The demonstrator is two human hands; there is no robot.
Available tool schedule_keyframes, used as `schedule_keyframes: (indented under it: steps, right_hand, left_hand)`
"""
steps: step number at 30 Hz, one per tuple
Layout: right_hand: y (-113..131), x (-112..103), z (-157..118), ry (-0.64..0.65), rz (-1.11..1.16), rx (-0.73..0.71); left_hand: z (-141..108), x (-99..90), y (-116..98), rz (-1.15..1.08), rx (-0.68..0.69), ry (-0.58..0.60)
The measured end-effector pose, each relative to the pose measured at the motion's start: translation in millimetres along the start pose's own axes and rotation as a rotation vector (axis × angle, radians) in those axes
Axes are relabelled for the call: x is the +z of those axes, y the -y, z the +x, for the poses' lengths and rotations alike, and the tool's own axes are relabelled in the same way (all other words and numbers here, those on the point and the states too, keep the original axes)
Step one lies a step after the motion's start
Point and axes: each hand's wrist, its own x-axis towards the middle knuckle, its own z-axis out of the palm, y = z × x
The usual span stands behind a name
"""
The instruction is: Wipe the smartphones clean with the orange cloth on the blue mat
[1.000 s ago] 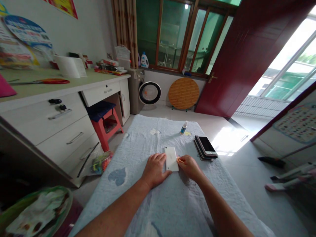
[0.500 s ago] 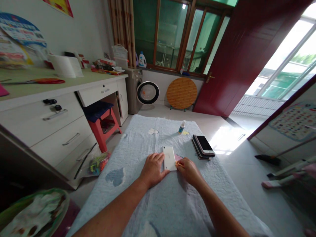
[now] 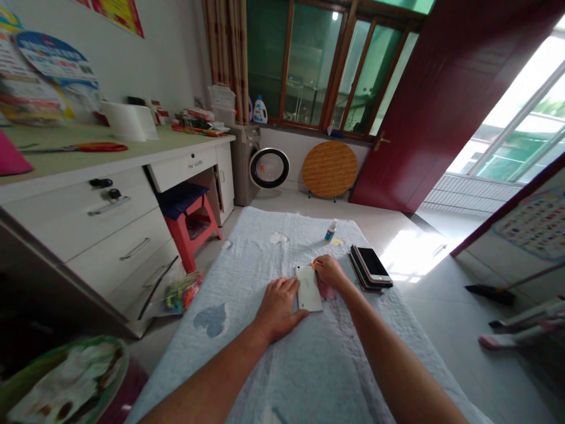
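A white smartphone (image 3: 309,290) lies back up on the pale blue cloth (image 3: 265,253). My left hand (image 3: 279,305) steadies it from the left, fingers along its left side and thumb near its bottom edge. At the phone's top right corner, my right hand (image 3: 329,272) pinches a small orange piece (image 3: 314,265) against the edge; its kind is too small to make out. To the right sits a stack of phones or tablets (image 3: 371,266), the top one white with a dark screen. A small spray bottle (image 3: 330,231) with a blue label stands behind.
A red stool (image 3: 193,227) is tucked at the white desk (image 3: 88,218) on the left. At the lower left is a full waste bin (image 3: 119,377). Beyond the cloth are a washing machine (image 3: 245,165) with its door open, a round wooden tabletop (image 3: 330,169) and a red door (image 3: 410,106).
My right hand has slid the orange piece up along the phone's right edge, from near the bottom to the top corner. My left hand stays at the phone. The view shifts slightly.
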Motion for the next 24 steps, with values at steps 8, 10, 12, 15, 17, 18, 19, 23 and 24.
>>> schedule_keyframes:
  steps: [8,10,12,15,17,18,19,23,24]
  right_hand:
    - [-4.7,-11.8,29.3,0.202,-0.064,-0.122]
    - [1.0,-14.8,34.5,0.235,-0.096,-0.147]
    - [9.0,-16.7,38.5,0.262,-0.126,-0.177]
    - [23.5,-16.1,43.1,0.294,-0.164,-0.224]
    - [33.2,-13.6,45.4,0.306,-0.187,-0.253]
    - [37.6,-12.1,46.4,0.309,-0.200,-0.265]
    - [41.6,-10.5,47.3,0.312,-0.211,-0.276]
    - [52.2,-5.6,50.2,0.320,-0.243,-0.309]
    - [53.5,-5.0,50.8,0.324,-0.246,-0.315]
  left_hand:
    - [-0.3,-0.9,-0.8,0.000,-0.004,-0.003]
    - [-0.4,-0.8,-0.9,-0.001,-0.007,0.002]
    - [-0.5,-0.6,-1.0,-0.005,-0.009,0.006]
    - [-0.7,0.5,-0.3,-0.011,-0.008,0.005]
    - [-1.0,1.4,0.2,-0.013,-0.008,-0.004]
    - [-1.1,1.9,0.4,-0.013,-0.006,-0.011]
    - [-1.2,2.3,0.5,-0.013,-0.004,-0.018]
    - [-1.2,2.5,-0.4,-0.016,0.003,-0.029]
    - [-1.0,2.1,-0.8,-0.016,0.001,-0.028]
